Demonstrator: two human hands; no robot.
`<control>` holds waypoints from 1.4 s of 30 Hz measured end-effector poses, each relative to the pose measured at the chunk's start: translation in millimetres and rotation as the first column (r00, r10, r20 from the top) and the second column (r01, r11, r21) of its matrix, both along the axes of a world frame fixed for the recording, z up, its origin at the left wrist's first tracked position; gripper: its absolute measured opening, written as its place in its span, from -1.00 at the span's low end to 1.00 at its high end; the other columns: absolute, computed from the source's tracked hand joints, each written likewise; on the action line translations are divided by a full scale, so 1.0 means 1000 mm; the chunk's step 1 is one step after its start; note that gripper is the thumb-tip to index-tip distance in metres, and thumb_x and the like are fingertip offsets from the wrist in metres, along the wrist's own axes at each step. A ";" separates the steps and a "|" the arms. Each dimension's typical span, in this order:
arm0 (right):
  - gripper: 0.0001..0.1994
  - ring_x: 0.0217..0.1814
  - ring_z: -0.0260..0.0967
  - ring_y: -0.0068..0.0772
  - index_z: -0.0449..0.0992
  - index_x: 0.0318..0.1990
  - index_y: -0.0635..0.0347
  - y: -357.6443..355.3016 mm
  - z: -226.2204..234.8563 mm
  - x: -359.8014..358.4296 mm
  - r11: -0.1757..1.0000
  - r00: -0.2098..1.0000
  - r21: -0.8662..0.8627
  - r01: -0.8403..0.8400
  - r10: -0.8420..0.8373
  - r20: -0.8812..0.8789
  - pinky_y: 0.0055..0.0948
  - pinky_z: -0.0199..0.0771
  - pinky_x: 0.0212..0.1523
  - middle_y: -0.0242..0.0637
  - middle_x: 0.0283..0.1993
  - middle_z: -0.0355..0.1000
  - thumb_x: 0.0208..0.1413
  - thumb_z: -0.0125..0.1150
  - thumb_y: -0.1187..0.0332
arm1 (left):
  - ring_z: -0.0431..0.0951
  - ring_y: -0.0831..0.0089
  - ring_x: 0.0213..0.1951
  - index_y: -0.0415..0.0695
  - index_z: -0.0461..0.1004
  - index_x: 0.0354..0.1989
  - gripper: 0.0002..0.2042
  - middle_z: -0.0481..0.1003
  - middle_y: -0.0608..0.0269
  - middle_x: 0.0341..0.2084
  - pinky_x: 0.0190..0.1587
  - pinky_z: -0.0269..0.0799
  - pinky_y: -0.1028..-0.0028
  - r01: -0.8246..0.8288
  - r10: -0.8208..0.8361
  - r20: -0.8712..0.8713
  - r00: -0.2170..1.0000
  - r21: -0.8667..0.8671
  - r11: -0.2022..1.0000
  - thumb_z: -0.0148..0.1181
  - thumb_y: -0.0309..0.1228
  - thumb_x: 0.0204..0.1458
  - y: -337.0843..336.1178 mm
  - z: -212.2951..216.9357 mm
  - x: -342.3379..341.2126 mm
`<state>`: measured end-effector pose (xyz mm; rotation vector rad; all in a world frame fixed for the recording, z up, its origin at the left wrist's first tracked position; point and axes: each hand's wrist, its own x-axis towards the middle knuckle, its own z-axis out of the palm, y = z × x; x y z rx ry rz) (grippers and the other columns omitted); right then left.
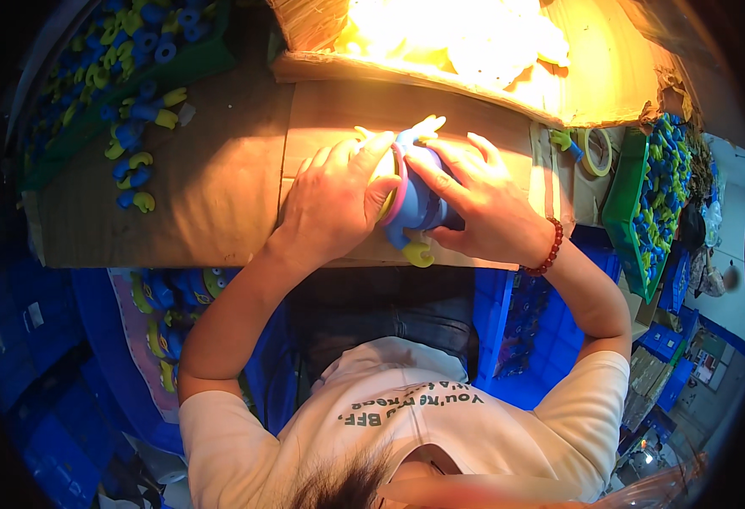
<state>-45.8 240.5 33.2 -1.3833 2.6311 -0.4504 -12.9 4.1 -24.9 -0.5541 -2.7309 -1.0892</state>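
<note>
Between my two hands, over the cardboard-covered table [220, 208], is a plastic toy figure [421, 202] with a blue body, a pink ring round its middle and blue limbs ending in yellow. It lies tilted, one yellow-ended limb toward the far side and another toward me. My left hand [332, 197] wraps round the figure's left end, thumb close to the pink ring. On the other side my right hand [493, 204] grips the blue body, with fingers spread over its top. A red bead bracelet circles my right wrist. The figure's left end is mostly hidden by my left fingers.
Loose blue-and-yellow limb parts [135, 157] lie at the left, beside a full green tray [211, 55]. Another green tray [623, 216] of parts stands right, near a yellow ring [597, 153]. A brightly lit cardboard box [602, 76] sits ahead. Blue crates [559, 339] are below the table.
</note>
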 end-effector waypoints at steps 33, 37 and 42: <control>-0.16 0.18 0.37 0.03 0.30 0.31 0.14 0.005 -0.001 0.015 0.999 0.991 -0.006 0.046 -0.047 -0.128 -0.09 0.30 0.27 0.05 0.16 0.38 -0.20 0.57 0.24 | 0.33 -0.02 0.28 -0.18 0.21 0.35 0.00 0.35 -0.17 0.20 0.28 0.32 0.22 0.226 -0.043 0.648 0.761 -0.201 0.953 0.60 -0.01 -0.28 0.013 0.055 -0.038; -0.16 0.25 0.31 0.14 0.25 0.32 0.35 -0.002 -0.004 0.019 0.999 0.991 0.044 0.031 -0.025 -0.132 -0.06 0.28 0.30 0.21 0.17 0.34 -0.16 0.49 0.26 | 0.30 -0.11 0.30 -0.27 0.12 0.40 0.06 0.26 -0.30 0.24 0.32 0.29 0.21 0.162 -0.038 0.657 0.753 -0.129 0.978 0.63 -0.14 -0.30 0.016 0.053 -0.033; -0.17 0.30 0.26 0.26 0.23 0.31 0.46 0.000 -0.008 0.015 0.998 0.995 0.066 -0.007 0.014 -0.100 0.00 0.24 0.34 0.30 0.15 0.33 -0.11 0.45 0.25 | 0.35 -0.14 0.24 -0.26 0.10 0.41 0.06 0.28 -0.26 0.19 0.26 0.35 0.17 0.133 -0.022 0.652 0.758 -0.121 0.984 0.62 -0.17 -0.29 0.022 0.051 -0.026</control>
